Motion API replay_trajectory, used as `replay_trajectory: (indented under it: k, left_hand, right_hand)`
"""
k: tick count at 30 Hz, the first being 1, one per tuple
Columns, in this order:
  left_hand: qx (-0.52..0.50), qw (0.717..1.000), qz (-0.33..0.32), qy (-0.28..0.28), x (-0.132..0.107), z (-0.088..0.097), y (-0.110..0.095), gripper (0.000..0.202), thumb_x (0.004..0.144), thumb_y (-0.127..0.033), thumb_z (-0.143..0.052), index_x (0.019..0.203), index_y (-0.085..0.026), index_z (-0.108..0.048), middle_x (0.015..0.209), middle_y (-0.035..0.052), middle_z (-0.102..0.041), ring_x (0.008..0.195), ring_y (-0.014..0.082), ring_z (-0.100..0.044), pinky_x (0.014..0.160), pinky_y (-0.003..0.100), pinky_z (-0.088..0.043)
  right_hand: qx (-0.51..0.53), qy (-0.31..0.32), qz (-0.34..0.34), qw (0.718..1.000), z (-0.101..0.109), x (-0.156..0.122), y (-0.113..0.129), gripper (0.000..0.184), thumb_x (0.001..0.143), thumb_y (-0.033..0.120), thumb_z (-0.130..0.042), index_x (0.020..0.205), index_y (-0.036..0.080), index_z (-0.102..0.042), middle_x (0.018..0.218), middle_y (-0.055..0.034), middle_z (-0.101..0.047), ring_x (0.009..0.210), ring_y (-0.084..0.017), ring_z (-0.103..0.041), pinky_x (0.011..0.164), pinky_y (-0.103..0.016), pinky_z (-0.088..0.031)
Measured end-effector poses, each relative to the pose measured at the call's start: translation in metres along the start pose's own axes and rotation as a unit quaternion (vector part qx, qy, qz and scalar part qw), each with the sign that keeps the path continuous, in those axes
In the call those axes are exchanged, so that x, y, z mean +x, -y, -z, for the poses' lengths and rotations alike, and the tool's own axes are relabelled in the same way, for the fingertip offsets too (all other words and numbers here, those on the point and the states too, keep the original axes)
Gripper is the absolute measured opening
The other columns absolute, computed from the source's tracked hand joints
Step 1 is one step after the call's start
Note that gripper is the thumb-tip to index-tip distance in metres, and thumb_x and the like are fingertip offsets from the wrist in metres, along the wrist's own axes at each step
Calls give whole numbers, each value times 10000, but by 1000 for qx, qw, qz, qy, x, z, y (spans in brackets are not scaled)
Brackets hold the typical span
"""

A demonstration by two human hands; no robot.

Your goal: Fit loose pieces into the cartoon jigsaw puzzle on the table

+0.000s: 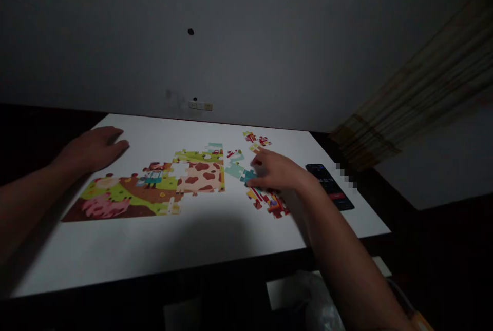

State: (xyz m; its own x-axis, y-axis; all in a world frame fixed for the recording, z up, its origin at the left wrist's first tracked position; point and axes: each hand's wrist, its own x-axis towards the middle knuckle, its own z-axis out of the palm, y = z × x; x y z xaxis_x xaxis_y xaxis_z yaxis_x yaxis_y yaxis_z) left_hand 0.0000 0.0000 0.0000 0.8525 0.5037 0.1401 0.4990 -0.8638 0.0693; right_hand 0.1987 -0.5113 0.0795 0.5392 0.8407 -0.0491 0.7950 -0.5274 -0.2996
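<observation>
A partly assembled farm jigsaw puzzle point(127, 192) lies flat on the white table, showing a pink pig, a figure in overalls and a brown-spotted cow section. My left hand point(94, 150) rests palm down on the table, just beyond the puzzle's upper left part, holding nothing. My right hand point(274, 172) is over loose pieces to the right of the puzzle, its fingertips on a teal jigsaw piece point(248, 177). Whether it grips that piece is hard to see. More loose red and yellow pieces point(269, 202) lie below this hand, and another small group point(256, 139) lies near the far edge.
The white table point(154, 254) has a black smartphone point(328, 186) lying at its right, partly blurred out, near my right forearm. A wall with a power socket point(200, 106) stands behind the far edge. A blurred curtain point(419, 84) hangs at the right, and a pale plastic bag point(308, 300) shows below the front edge.
</observation>
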Motion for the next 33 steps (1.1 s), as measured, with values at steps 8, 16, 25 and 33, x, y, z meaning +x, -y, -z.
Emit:
replay_trajectory:
  k: [8, 16, 25, 33]
  left_hand:
    - [8, 999, 31, 8, -3, 2, -5, 825, 954, -639, -373, 1539, -82, -537, 1598, 173, -523, 1431, 389, -529, 1190, 489, -432]
    - [-4, 1000, 24, 9, -8, 10, -14, 792, 958, -597, -412, 1526, -61, -544, 1571, 197, -540, 1401, 389, -542, 1177, 493, -436]
    - [3, 1000, 23, 3, -12, 12, -18, 732, 991, -569, -427, 1520, -79, -548, 1569, 208, -544, 1396, 395, -549, 1138, 488, -452]
    - [-15, 1000, 17, -20, -18, 11, -21, 722, 958, -578, -451, 1490, -107, -581, 1543, 181, -573, 1388, 365, -551, 1152, 447, -429]
  right_hand:
    - [106, -3, 1, 994, -20, -2, -7, 262, 822, 366, -810, 1027, 269, -679, 939, -70, -711, 766, -226, -633, 691, -389, -506]
    - [297, -164, 155, 928, -17, 1, -13, 139, 861, 211, -735, 776, 318, -760, 1132, -27, -761, 1121, -252, -685, 1049, -458, -508]
    - [331, -188, 169, 909, -31, 5, -16, 182, 861, 192, -732, 747, 317, -799, 1061, -42, -771, 1016, -240, -716, 982, -446, -541]
    - [294, -120, 37, 948, -31, 4, -15, 133, 849, 326, -650, 909, 350, -766, 986, -44, -788, 949, -293, -729, 895, -488, -600]
